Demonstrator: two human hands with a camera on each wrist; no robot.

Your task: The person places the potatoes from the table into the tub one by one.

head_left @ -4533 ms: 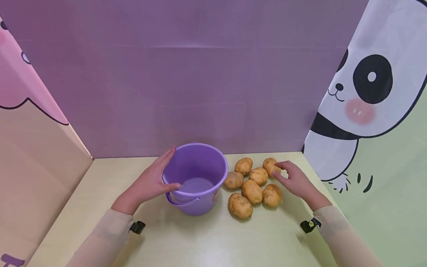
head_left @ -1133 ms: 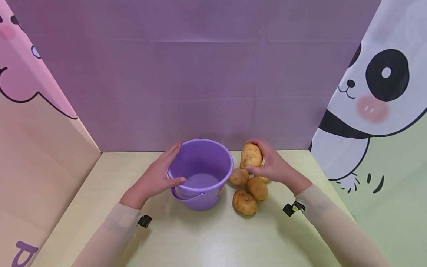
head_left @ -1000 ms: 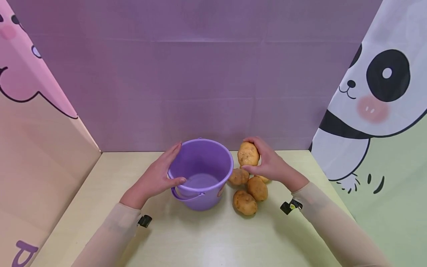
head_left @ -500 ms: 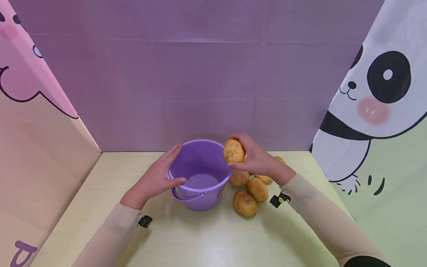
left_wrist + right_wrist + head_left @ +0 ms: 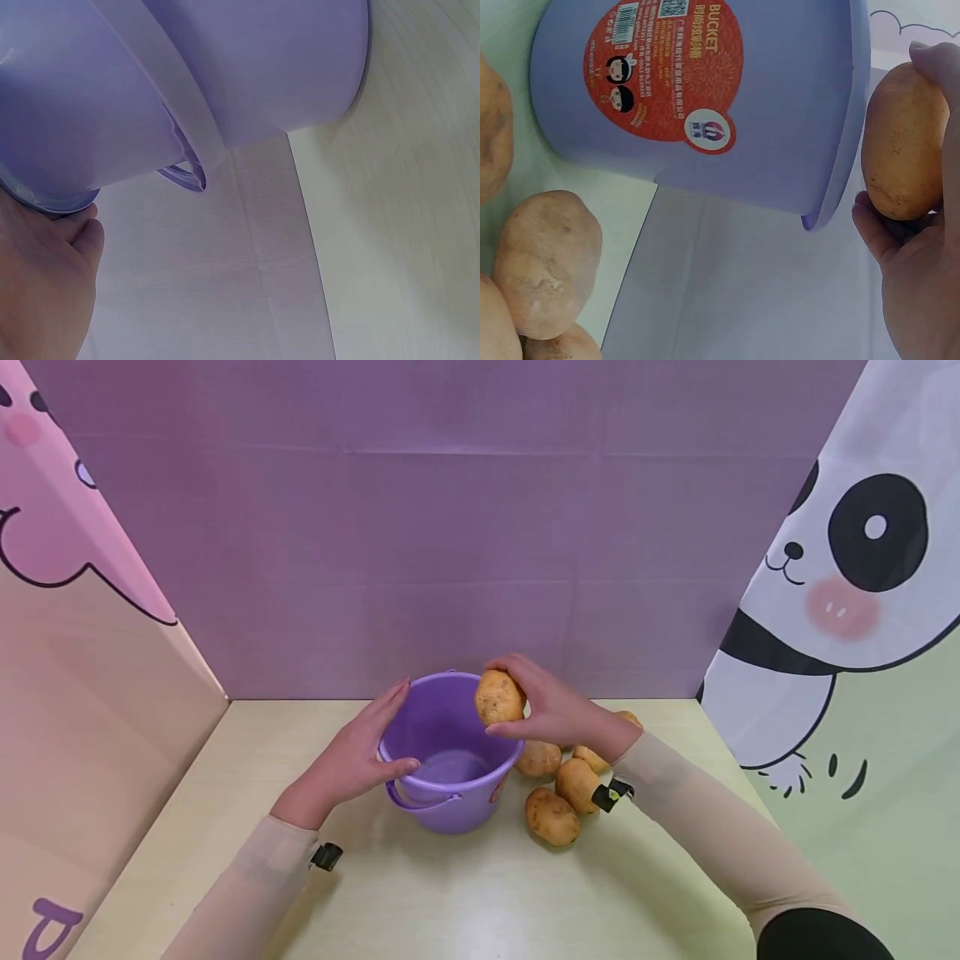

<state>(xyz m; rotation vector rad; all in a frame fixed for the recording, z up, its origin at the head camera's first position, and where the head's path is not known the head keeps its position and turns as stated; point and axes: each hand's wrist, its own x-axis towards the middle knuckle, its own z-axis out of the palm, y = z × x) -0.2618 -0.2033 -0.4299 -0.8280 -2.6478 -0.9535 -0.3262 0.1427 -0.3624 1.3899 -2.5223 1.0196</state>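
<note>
The bucket [image 5: 468,808] looks smooth plastic, the potatoes [image 5: 552,817] matt, the tabletop [image 5: 465,893] wood-grained and faintly glossy.

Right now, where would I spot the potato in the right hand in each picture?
Head: the potato is just below and right of centre, gripped by the right hand.
Left wrist: not in it.
Right wrist: far right, just above mid-height.
Shared landmark: the purple bucket, in all three.

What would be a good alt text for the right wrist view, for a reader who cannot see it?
A right hand holds a potato by the rim of a purple bucket, which appears sideways and has a red label reading "BUCKET". More potatoes lie on a pale table at the left.
</note>
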